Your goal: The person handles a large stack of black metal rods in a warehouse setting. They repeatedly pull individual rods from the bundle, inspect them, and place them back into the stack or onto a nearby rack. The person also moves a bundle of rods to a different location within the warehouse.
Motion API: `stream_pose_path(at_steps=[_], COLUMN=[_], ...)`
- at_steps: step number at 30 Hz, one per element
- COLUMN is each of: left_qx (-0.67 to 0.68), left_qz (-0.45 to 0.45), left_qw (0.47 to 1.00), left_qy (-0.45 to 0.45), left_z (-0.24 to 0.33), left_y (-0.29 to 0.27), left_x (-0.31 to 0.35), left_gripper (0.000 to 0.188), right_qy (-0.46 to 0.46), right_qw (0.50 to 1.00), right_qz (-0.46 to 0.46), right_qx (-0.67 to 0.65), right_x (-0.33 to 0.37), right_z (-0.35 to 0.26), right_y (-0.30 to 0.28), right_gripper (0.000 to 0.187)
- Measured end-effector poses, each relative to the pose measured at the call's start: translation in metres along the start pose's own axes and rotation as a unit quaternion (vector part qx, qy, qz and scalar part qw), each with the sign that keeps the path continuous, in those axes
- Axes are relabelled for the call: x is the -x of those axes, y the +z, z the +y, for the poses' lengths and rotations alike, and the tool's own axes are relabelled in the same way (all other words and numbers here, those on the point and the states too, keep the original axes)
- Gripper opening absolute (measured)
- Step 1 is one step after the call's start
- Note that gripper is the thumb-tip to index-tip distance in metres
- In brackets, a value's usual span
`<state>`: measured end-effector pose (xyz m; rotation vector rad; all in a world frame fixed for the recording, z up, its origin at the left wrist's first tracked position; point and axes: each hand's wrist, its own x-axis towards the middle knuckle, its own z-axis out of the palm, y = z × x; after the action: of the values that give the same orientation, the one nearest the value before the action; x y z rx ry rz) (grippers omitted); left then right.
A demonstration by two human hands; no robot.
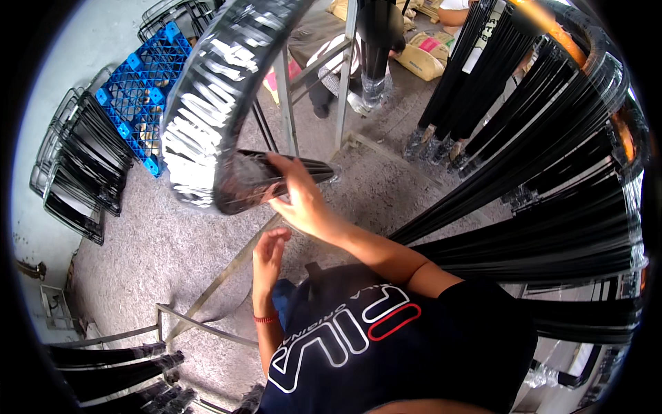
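Observation:
A large bundle of black strips wrapped in clear glossy film (200,131) curves down from the top, left of centre. My right hand (298,196) grips the dark film-wrapped lower end (265,176) of this bundle, fingers over its top and thumb below. Just below it and to the left, my left hand (269,248) is raised with its fingers curled together, and nothing shows in them. That hand is apart from the bundle, and a red bracelet (265,319) circles its wrist.
Long black film-wrapped bundles (524,241) hang from a curved rack on the right. A metal frame (283,103) stands ahead. Black wire frames (86,165) and a blue plastic pallet (141,96) lean at left. Another person (338,72) crouches beyond, near sacks (424,55).

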<state>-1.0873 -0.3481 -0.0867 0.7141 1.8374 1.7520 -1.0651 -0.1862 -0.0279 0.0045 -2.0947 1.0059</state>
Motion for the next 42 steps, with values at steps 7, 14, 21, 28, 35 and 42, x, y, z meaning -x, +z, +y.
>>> stream_pose_path(at_steps=[7,14,21,28,35,42], left_qx=[0.006,0.026,0.030,0.030,0.024,-0.015], left_qz=[-0.057,-0.012,-0.020,0.004,0.100,0.025], left_qw=[0.998,0.999,0.998,0.996,0.985,0.983], left_qy=[0.001,-0.018,-0.042,-0.089,-0.139,-0.182], left_z=[-0.021,-0.049,-0.049,-0.089,-0.116,-0.116], left_y=[-0.110,-0.263,-0.355,-0.410,-0.470,-0.496], left_x=[-0.029,-0.047,-0.076,-0.082,-0.110,-0.242], left_gripper=[0.017,0.017,0.017,0.017,0.019,0.021], right_qy=[0.328,0.441,0.464,0.532,0.419,0.275], right_qw=[0.925,0.897,0.880,0.806,0.777,0.718], right_qz=[0.124,-0.001,0.102,0.241,0.455,0.531], right_qx=[0.145,0.037,0.002,0.099,0.119,0.356], right_x=[0.118,0.133,0.036,-0.040,-0.098,-0.118], right_z=[0.098,0.081,0.102,0.183,0.227,0.224], right_y=[0.073,0.206,0.277,0.239,0.221,0.218], right_gripper=[0.066,0.060,0.059,0.074,0.064,0.044])
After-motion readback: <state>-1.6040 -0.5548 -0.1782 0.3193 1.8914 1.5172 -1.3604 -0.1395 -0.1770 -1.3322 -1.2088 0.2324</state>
